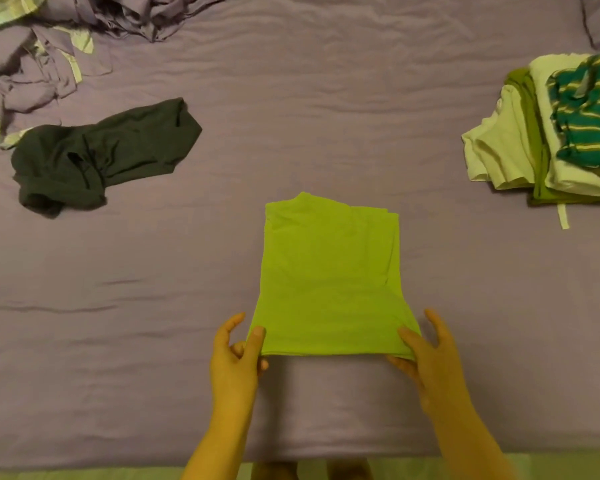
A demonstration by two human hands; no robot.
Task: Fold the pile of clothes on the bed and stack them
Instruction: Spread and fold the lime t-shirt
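Nearest the camera, two bare forearms reach forward over the edge of the bed (pixel 326 140), and between them lies the lime-green garment (pixel 329 278), already narrowed into a long panel running straight away from the hands. The left hand (pixel 238 351) pinches the panel's near left corner, thumb on top of the cloth and fingers curled beneath it; the right hand (pixel 425 348) holds the near right corner the same way, its thumb lying on the fabric and the other fingers spread loosely past the edge. Both wrists are raised slightly, so the near hem is lifted off the sheet while the far end rests flat. The step in hand looks like the final fold, near hem carried away to meet the far end. To do it well, both corners should rise together and travel level, keeping the hem taut so the layers do not slip, then land square on the far edge before a smoothing press. Well off to the right of the right hand sits the stack of folded clothes (pixel 551 133), topped by a teal striped piece. Up and left of the left hand lies a dark crumpled garment (pixel 101 154), and beyond it a rumpled heap (pixel 32 71) of unfolded cloth.
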